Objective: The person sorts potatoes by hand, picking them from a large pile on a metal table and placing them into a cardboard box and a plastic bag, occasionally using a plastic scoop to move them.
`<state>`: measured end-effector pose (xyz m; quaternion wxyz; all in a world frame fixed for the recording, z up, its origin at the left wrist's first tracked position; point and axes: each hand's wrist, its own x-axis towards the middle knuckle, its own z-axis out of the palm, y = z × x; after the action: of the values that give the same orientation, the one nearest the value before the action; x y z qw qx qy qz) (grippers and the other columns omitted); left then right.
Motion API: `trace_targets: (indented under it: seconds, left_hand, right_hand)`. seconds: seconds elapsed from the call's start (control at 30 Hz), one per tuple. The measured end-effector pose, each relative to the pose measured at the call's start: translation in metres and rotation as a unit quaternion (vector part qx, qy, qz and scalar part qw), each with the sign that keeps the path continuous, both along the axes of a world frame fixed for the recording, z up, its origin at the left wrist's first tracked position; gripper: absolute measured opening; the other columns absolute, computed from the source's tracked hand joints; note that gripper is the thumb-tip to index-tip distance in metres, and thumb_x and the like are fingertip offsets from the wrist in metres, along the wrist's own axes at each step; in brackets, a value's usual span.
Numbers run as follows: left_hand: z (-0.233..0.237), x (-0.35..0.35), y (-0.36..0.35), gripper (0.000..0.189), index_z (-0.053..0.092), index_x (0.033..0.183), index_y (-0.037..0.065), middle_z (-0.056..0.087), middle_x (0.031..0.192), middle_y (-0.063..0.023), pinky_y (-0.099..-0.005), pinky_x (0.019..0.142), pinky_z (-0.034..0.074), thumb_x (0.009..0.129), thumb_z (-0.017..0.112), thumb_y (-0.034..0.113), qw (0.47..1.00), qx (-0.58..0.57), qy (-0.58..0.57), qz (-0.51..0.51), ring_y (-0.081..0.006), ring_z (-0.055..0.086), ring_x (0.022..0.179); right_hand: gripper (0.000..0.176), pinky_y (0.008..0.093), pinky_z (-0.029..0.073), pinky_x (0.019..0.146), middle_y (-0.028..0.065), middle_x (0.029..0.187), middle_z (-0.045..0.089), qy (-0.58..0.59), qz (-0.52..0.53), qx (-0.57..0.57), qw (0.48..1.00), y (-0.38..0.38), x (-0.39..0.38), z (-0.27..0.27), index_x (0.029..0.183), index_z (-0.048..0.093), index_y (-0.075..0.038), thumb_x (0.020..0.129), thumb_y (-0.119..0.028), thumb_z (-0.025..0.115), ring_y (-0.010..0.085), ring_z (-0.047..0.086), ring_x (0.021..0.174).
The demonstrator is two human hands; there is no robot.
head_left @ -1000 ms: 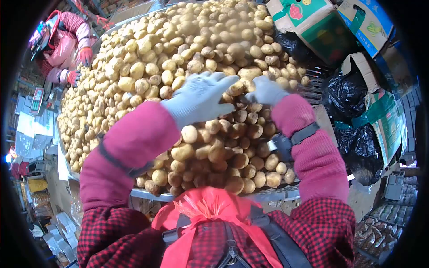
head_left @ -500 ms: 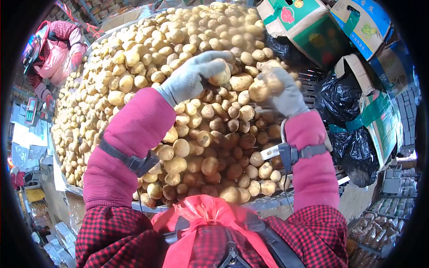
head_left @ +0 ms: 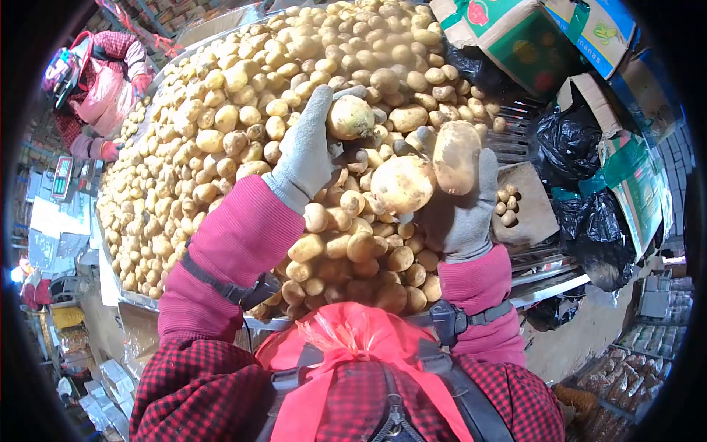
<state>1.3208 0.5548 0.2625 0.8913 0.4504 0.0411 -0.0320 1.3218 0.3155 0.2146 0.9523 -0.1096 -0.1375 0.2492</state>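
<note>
My left hand (head_left: pixel 303 151), in a grey work glove, grips a roundish potato (head_left: pixel 350 118) between thumb and fingers above the heap. Turned palm up on the right, my gloved right hand (head_left: pixel 468 225) holds two larger potatoes. One is an upright oblong potato (head_left: pixel 456 157) against the fingers; the other, a pale rounded potato (head_left: pixel 403 184), rests at the thumb side. Parts of the right fingers are hidden behind them. Beneath both hands spreads a big pile of loose potatoes (head_left: pixel 221 140).
A piece of cardboard (head_left: pixel 532 221) with several small potatoes lies right of my right hand, on metal slats (head_left: pixel 515 140). Black plastic bags (head_left: pixel 567 155) and a green-and-white carton (head_left: pixel 508 44) line the right side. Another person (head_left: pixel 103 81) in checked clothes stands at the far left.
My right hand has come down and nearer to me, its palm now turned up under the potatoes. The left hand has shifted slightly, still with a potato. The cardboard piece has come into view.
</note>
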Motion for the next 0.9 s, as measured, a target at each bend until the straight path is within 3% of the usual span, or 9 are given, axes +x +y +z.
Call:
trace_targets:
  seconds: [0.13,0.2,0.23,0.27,0.33,0.5,0.6,0.73,0.9]
  left_hand:
    - [-0.011,-0.007,0.006,0.059,0.050,0.149,0.013,0.070,0.126,-0.0147,-0.0326,0.080,0.061,0.107,0.043,0.054,0.999,0.007,0.003,-0.054,-0.0204,0.070,0.100]
    - [-0.018,-0.009,0.004,0.053,0.050,0.149,0.011,0.067,0.130,-0.0151,-0.0326,0.082,0.062,0.108,0.048,0.044,0.971,0.176,-0.161,0.010,-0.0223,0.069,0.105]
    - [-0.023,0.003,0.014,0.046,0.050,0.149,0.009,0.065,0.130,-0.0131,-0.0329,0.090,0.060,0.107,0.053,0.029,0.974,0.214,-0.066,-0.023,-0.0227,0.067,0.111]
    - [-0.016,0.007,0.022,0.044,0.054,0.144,0.006,0.066,0.123,-0.0102,-0.0353,0.097,0.057,0.104,0.058,0.022,0.772,0.531,-0.346,0.049,-0.0209,0.066,0.111]
    - [0.005,0.007,0.014,0.042,0.058,0.139,0.003,0.066,0.119,-0.0081,-0.0340,0.092,0.058,0.102,0.060,0.022,0.985,0.163,-0.044,-0.035,-0.0178,0.066,0.109]
    - [0.004,0.075,-0.026,0.035,0.070,0.103,-0.001,0.072,0.090,-0.0088,-0.0323,0.081,0.054,0.090,0.070,0.032,0.786,0.601,-0.112,-0.095,-0.0195,0.068,0.087]
    - [-0.013,0.132,-0.065,0.047,0.072,0.107,0.000,0.071,0.099,-0.0247,-0.0479,0.088,0.055,0.088,0.063,0.043,0.584,0.787,-0.159,-0.117,-0.0394,0.071,0.099]
    - [-0.076,0.207,-0.093,0.042,0.075,0.108,0.002,0.073,0.115,-0.0213,-0.0463,0.097,0.056,0.089,0.056,0.034,0.414,0.882,-0.093,-0.207,-0.0370,0.068,0.114]
    - [-0.049,0.216,-0.092,0.047,0.074,0.118,0.005,0.072,0.120,-0.0205,-0.0436,0.096,0.056,0.081,0.067,0.031,0.432,0.856,-0.055,-0.279,-0.0359,0.067,0.116]
  right_hand:
    - [0.065,0.0551,0.041,0.116,0.0121,0.150,0.053,-0.029,-0.053,-0.151,0.987,0.005,-0.017,0.002,0.152,0.045,-0.012,0.105,-0.056,0.046,0.0333,0.051,0.138]
    - [0.066,0.0559,0.042,0.115,0.0112,0.149,0.055,-0.036,-0.076,-0.201,0.976,0.005,-0.025,0.000,0.151,0.047,-0.013,0.104,-0.059,0.048,0.0342,0.051,0.138]
    - [0.067,0.0550,0.044,0.113,0.0109,0.149,0.055,0.000,-0.013,-0.145,0.989,0.004,-0.028,-0.001,0.152,0.046,-0.013,0.104,-0.059,0.048,0.0341,0.053,0.136]
    - [0.068,0.0542,0.047,0.111,0.0106,0.149,0.054,0.032,0.048,-0.086,0.995,0.002,-0.029,-0.001,0.153,0.045,-0.013,0.103,-0.060,0.048,0.0339,0.055,0.134]
    - [0.071,0.0554,0.052,0.105,0.0112,0.145,0.057,0.124,-0.010,-0.156,0.980,-0.004,-0.038,-0.011,0.153,0.045,-0.014,0.102,-0.063,0.049,0.0348,0.059,0.127]
    - [0.073,0.0553,0.051,0.106,0.0115,0.146,0.056,0.146,0.054,-0.050,0.987,-0.028,-0.050,-0.021,0.152,0.045,-0.014,0.100,-0.065,0.050,0.0351,0.059,0.128]
    - [0.075,0.0561,0.052,0.103,0.0125,0.147,0.056,0.164,-0.039,-0.124,0.978,-0.031,-0.053,-0.010,0.152,0.045,-0.012,0.100,-0.066,0.051,0.0358,0.060,0.127]
    - [0.081,0.0577,0.055,0.098,0.0151,0.146,0.055,0.150,-0.072,-0.130,0.977,-0.046,-0.056,-0.007,0.151,0.043,-0.011,0.098,-0.072,0.046,0.0406,0.062,0.123]
    - [0.083,0.0575,0.062,0.084,0.0186,0.139,0.058,0.184,-0.090,-0.135,0.969,-0.043,-0.051,-0.005,0.149,0.043,-0.014,0.097,-0.078,0.036,0.0409,0.064,0.117]
